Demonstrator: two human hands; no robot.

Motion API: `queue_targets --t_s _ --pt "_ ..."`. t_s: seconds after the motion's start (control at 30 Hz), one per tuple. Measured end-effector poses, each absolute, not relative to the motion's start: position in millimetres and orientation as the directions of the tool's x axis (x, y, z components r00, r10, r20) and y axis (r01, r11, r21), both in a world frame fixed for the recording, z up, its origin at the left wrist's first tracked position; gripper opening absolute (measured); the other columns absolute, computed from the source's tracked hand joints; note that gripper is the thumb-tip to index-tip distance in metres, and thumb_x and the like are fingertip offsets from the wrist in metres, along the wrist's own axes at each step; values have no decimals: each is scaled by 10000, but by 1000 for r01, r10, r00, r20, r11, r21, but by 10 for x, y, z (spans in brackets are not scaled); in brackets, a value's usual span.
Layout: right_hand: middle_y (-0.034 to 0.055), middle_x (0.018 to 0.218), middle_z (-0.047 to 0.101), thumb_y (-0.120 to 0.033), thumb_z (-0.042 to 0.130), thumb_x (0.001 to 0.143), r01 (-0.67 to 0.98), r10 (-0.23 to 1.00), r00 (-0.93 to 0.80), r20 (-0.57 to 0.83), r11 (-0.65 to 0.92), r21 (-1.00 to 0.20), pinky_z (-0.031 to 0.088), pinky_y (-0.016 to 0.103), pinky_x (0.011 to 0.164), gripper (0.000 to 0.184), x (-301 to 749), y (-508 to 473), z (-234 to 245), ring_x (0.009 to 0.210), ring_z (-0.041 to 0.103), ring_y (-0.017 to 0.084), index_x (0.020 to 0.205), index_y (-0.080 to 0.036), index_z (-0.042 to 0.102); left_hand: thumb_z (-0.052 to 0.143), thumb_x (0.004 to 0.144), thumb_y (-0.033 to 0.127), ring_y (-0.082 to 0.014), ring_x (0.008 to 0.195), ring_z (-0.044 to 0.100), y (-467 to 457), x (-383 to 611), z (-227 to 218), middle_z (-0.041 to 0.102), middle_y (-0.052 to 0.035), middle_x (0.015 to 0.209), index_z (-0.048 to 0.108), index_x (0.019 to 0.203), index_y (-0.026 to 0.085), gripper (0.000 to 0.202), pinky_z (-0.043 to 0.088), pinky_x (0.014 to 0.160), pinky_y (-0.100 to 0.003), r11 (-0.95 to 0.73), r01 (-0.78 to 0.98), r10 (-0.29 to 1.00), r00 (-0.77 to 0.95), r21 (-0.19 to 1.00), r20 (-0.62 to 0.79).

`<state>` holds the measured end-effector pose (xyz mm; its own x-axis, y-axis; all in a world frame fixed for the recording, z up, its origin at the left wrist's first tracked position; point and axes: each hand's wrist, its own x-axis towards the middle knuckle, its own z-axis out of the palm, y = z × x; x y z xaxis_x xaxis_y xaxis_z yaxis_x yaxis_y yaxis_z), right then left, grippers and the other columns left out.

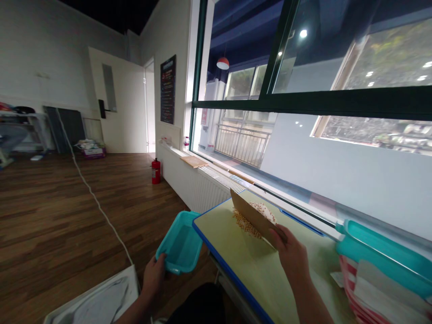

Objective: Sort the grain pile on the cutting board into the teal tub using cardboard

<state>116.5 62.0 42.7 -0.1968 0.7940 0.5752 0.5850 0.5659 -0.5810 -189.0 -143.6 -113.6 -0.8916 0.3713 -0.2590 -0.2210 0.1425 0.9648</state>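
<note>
Cardboard sheet point(251, 215) pinched in right hand's point(290, 252) grip, beans point(246, 223) just beside.

Hidden and cropped parts. The flat brown cardboard sheet point(254, 215) stands on edge and screens part of the heap of small yellow grains point(246, 223); the grains at its 2 o'clock side show only as a blurred pale patch. The right hand point(290, 252) covers the sheet's near corner. The turquoise plastic tub with red-checked lining point(384, 252) is cut off at 3 to 5 o'clock. The white tray point(97, 299) is cropped at 7 o'clock. The dark wall poster point(168, 89) carries print too small to read.
</note>
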Motion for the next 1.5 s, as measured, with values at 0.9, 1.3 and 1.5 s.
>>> queue_targets --t_s 0.9,1.3,1.5 --pt "62 888 734 -544 516 754 584 788 -311 532 600 -547 534 341 676 389 1024 746 390 817 686 272 933 -234 668 475 725 396 -158 399 461 -1430 -1725 -1218 433 43 444 540 752 183 224 356 366 -261 133 -306 356 -873 943 -333" --pt "65 925 727 -539 534 751 558 768 -362 529 633 -537 527 320 717 387 1028 807 342 867 678 255 927 -224 673 481 747 353 -158 401 469 -1446 -1835 -1109 439 40 434 537 749 185 176 385 394 -269 210 -304 305 -883 929 -358" --pt "64 911 731 -548 532 758 553 737 -376 562 665 -503 536 325 731 399 1028 805 324 858 685 258 928 -221 686 487 740 347 -145 378 435 -1445 -1860 -1075 413 44 409 518 675 191 172 351 367 -256 232 -301 294 -885 925 -362"
